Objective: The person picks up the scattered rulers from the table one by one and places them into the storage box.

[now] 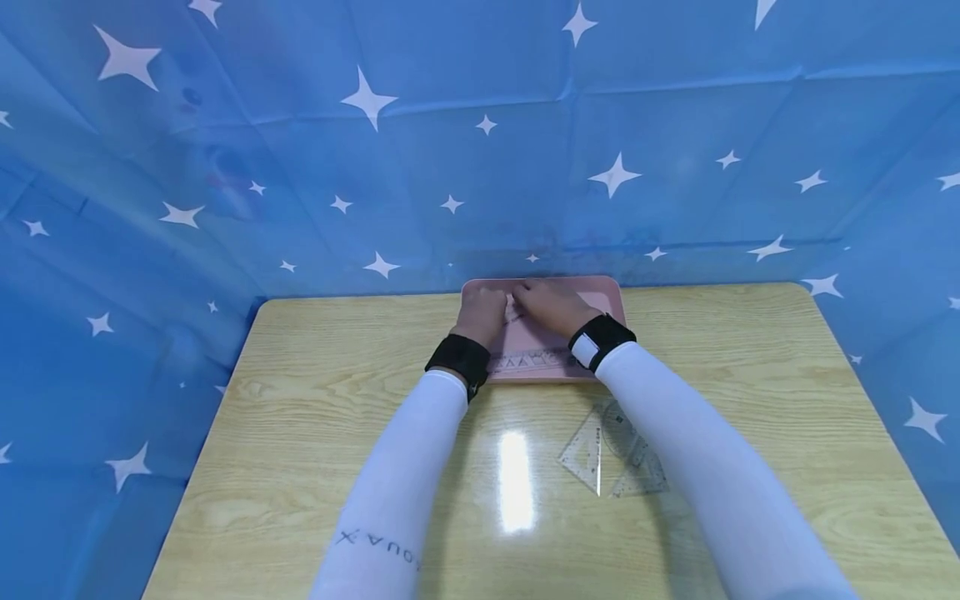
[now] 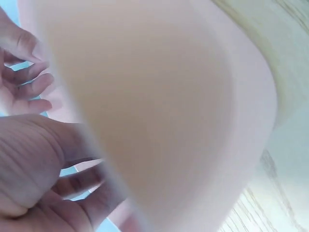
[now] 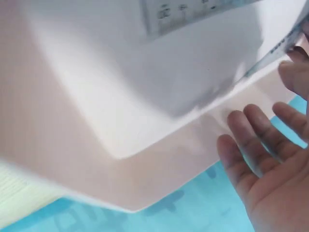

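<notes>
A shallow pink rectangular tray (image 1: 536,337) sits mid-frame toward the back of the wood-grained desk (image 1: 322,442), its walls likely keeping the clear plastic rulers (image 1: 528,361) together. Over it, the right hand (image 1: 553,307) spreads loosely; whether the left hand (image 1: 480,315) pinches anything, I can't tell.

Dark capitals ran upside down across the white left sleeve (image 1: 386,508): an X, an A, a U and a round letter, O or Q, could be read before the arm's curve hid the rest. In the right wrist view, a clear ruler (image 3: 193,19) bore an upside-down 20 at its end; the neighbouring numbers were too blurred. Dark characters on a clear strip (image 3: 270,57) and fine print on a set square (image 1: 597,450) stayed illegible.
</notes>
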Available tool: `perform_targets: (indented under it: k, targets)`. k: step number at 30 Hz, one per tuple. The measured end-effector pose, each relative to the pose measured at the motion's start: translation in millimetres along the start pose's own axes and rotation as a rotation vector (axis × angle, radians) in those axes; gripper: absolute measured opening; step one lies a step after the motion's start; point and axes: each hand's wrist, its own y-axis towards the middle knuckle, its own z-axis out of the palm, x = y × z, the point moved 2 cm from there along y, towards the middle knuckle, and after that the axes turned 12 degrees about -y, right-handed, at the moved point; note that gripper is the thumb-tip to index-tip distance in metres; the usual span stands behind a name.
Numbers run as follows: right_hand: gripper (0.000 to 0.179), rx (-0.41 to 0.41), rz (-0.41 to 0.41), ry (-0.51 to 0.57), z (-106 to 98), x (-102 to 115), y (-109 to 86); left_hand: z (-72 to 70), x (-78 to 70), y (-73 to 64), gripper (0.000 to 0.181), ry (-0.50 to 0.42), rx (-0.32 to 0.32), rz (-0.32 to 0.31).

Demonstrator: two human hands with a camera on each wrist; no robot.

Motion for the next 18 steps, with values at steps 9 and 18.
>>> perform_targets:
  k: [9, 18]
  targets:
    - [0.033, 0.068, 0.033, 0.103, -11.3, -12.9, -23.1, -1.4, -3.1, -6.6, 0.023, 0.018, 0.026, -0.016]
    - [0.029, -0.236, -0.133, -0.129, -18.5, -14.2, -38.9, -2.5, 2.2, -9.5, 0.023, -0.063, 0.078, -0.032]
